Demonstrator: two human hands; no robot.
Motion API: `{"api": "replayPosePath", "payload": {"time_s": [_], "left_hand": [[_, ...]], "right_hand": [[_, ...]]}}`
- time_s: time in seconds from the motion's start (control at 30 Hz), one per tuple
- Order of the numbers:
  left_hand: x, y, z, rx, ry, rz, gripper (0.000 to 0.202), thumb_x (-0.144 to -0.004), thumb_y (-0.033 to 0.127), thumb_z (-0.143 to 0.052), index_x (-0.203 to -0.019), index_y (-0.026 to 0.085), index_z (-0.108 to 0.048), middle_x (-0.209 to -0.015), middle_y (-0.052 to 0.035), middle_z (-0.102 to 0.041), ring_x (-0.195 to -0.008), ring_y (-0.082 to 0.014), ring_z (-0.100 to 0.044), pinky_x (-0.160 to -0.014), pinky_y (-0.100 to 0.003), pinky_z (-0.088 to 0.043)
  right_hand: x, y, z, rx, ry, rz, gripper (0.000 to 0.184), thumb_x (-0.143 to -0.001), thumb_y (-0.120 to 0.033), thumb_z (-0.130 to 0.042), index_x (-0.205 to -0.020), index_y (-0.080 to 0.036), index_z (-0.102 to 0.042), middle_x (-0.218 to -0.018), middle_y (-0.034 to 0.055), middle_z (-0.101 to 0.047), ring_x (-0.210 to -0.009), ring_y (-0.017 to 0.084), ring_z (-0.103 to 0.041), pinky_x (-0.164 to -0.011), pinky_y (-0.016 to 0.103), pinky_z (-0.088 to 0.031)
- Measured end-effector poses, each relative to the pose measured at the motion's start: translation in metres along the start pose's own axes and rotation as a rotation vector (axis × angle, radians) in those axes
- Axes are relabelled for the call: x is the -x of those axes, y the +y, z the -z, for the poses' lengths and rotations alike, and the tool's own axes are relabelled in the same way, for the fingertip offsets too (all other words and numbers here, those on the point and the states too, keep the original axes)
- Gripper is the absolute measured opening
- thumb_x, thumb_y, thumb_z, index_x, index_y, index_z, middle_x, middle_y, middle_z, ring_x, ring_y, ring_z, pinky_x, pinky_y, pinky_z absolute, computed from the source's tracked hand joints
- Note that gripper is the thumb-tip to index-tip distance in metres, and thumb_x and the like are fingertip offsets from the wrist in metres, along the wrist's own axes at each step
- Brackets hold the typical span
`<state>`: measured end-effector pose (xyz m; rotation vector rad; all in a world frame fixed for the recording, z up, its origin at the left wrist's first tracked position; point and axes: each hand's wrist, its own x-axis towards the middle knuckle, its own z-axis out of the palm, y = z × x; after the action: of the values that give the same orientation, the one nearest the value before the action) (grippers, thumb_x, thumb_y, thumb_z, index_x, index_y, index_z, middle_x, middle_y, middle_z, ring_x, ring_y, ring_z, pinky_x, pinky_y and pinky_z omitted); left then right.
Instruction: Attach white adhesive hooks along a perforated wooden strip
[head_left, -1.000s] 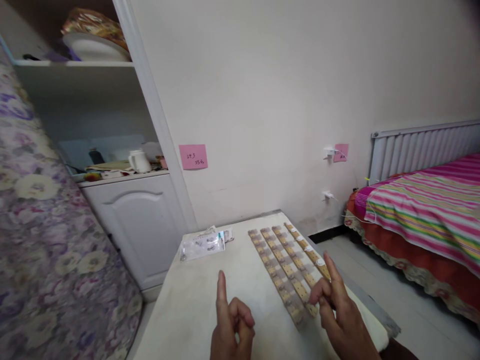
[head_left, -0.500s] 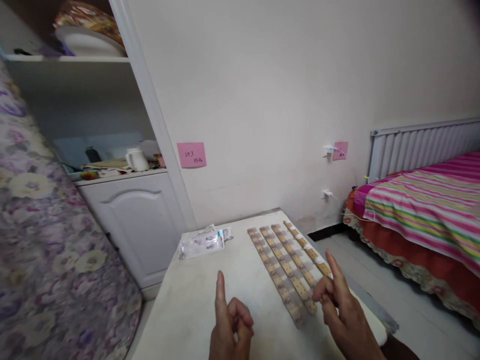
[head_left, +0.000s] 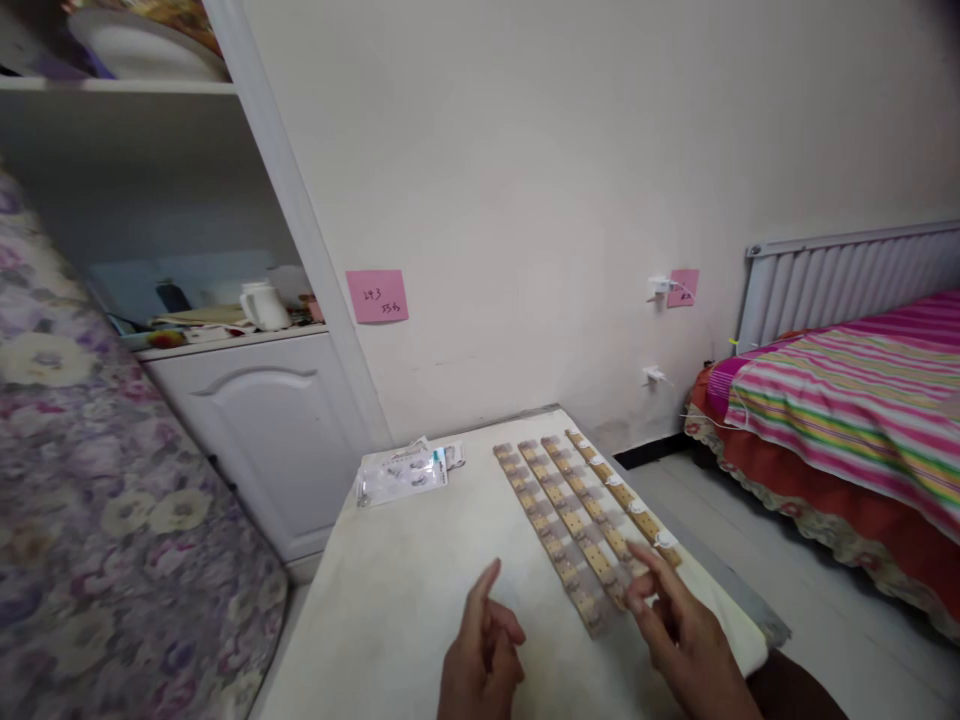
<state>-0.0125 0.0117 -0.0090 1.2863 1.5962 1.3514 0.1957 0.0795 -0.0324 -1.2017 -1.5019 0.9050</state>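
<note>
My left hand [head_left: 484,655] hovers over the lower middle of the table [head_left: 397,600], its index finger stretched out and the others curled in; I see nothing in it. My right hand [head_left: 690,635] is above the near right side, index finger and thumb apart, also with nothing visible in it. It is nearest to several tan strips lying side by side. The left strip [head_left: 559,548] and the ones beside it carry see-through pieces in a row. Small white pieces sit along the rightmost strip [head_left: 621,492]. My right hand covers part of the strips' near ends.
Flat clear packets [head_left: 405,475] lie at the table's back left. Behind the table is a wall with a pink note [head_left: 377,297] and white plugs [head_left: 658,286]. A cabinet [head_left: 255,430] and a flowered cloth [head_left: 127,480] stand left, a bed [head_left: 840,390] right.
My left hand has shifted slightly right and its index finger leans more. My right hand's raised index finger has lowered and bent toward the strips. The view has tilted down a little.
</note>
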Motion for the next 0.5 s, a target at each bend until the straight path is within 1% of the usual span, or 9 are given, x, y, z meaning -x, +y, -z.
{"api": "replayPosePath", "payload": {"time_s": [0.03,0.07,0.13,0.17,0.23,0.27,0.33,0.43,0.5], "left_hand": [[-0.001,-0.012,-0.005,0.013,-0.047,0.058,0.046,-0.08,0.026,-0.043,-0.124,0.018,-0.039,-0.081,0.0011,-0.055,-0.053,-0.0089,-0.05,-0.053,-0.026,-0.042],[-0.001,-0.025,-0.01,0.034,-0.098,0.124,0.041,-0.077,0.026,-0.046,-0.117,0.017,-0.044,-0.082,0.0003,-0.055,-0.052,-0.0089,-0.052,-0.05,-0.025,-0.041],[-0.002,-0.051,-0.025,0.096,-0.186,0.261,0.038,-0.07,0.024,-0.048,-0.107,0.016,-0.046,-0.078,0.0016,-0.055,-0.048,-0.0089,-0.054,-0.047,-0.025,-0.038],[-0.002,-0.062,-0.033,0.131,-0.214,0.318,0.038,-0.067,0.022,-0.049,-0.104,0.016,-0.046,-0.075,0.0027,-0.055,-0.047,-0.0087,-0.054,-0.047,-0.024,-0.038],[-0.003,-0.079,-0.049,0.2,-0.234,0.41,0.041,-0.06,0.018,-0.051,-0.101,0.015,-0.045,-0.071,0.0037,-0.056,-0.048,-0.009,-0.056,-0.05,-0.024,-0.039],[-0.004,-0.084,-0.056,0.228,-0.236,0.455,0.047,-0.058,0.017,-0.051,-0.104,0.013,-0.043,-0.069,0.0042,-0.056,-0.048,-0.0096,-0.057,-0.051,-0.024,-0.04],[-0.007,-0.088,-0.068,0.279,-0.225,0.53,0.06,-0.056,0.017,-0.05,-0.114,0.009,-0.037,-0.065,0.0046,-0.058,-0.047,-0.0106,-0.057,-0.05,-0.025,-0.04],[-0.013,-0.085,-0.079,0.359,-0.203,0.604,0.077,-0.054,0.018,-0.048,-0.125,0.001,-0.024,-0.061,0.0045,-0.059,-0.045,-0.0115,-0.056,-0.048,-0.025,-0.04],[-0.017,-0.081,-0.084,0.41,-0.193,0.631,0.082,-0.054,0.019,-0.048,-0.129,0.001,-0.02,-0.06,0.0048,-0.059,-0.045,-0.0119,-0.056,-0.046,-0.025,-0.039]], "right_hand": [[0.003,0.013,-0.005,-0.055,-0.035,-0.072,0.05,-0.08,-0.053,-0.047,-0.119,-0.021,-0.05,-0.074,-0.0021,-0.059,-0.044,0.009,-0.049,-0.041,0.021,-0.04],[0.007,0.028,-0.01,-0.111,-0.083,-0.131,0.05,-0.079,-0.055,-0.047,-0.113,-0.02,-0.052,-0.068,-0.0029,-0.058,-0.039,0.008,-0.046,-0.037,0.021,-0.036],[0.014,0.055,-0.019,-0.249,-0.169,-0.272,0.053,-0.075,-0.059,-0.05,-0.109,-0.018,-0.05,-0.06,-0.004,-0.059,-0.03,0.005,-0.039,-0.032,0.019,-0.027],[0.017,0.067,-0.023,-0.316,-0.194,-0.334,0.057,-0.073,-0.06,-0.053,-0.109,-0.017,-0.048,-0.058,-0.0038,-0.06,-0.029,0.005,-0.039,-0.031,0.018,-0.025],[0.021,0.085,-0.028,-0.433,-0.235,-0.423,0.063,-0.068,-0.058,-0.06,-0.111,-0.015,-0.043,-0.059,-0.002,-0.063,-0.029,0.005,-0.041,-0.031,0.017,-0.024],[0.021,0.09,-0.03,-0.481,-0.246,-0.458,0.066,-0.067,-0.056,-0.063,-0.112,-0.014,-0.041,-0.059,-0.0012,-0.064,-0.03,0.005,-0.042,-0.032,0.017,-0.025],[0.02,0.097,-0.032,-0.563,-0.253,-0.508,0.07,-0.065,-0.053,-0.067,-0.114,-0.013,-0.038,-0.06,-0.0003,-0.065,-0.03,0.005,-0.043,-0.032,0.016,-0.026],[0.017,0.101,-0.032,-0.646,-0.23,-0.551,0.07,-0.062,-0.05,-0.072,-0.112,-0.014,-0.039,-0.059,-0.0008,-0.066,-0.029,0.005,-0.043,-0.031,0.016,-0.026],[0.017,0.103,-0.031,-0.675,-0.215,-0.56,0.065,-0.06,-0.048,-0.073,-0.107,-0.014,-0.043,-0.06,-0.0001,-0.067,-0.029,0.005,-0.044,-0.031,0.015,-0.026]]}}
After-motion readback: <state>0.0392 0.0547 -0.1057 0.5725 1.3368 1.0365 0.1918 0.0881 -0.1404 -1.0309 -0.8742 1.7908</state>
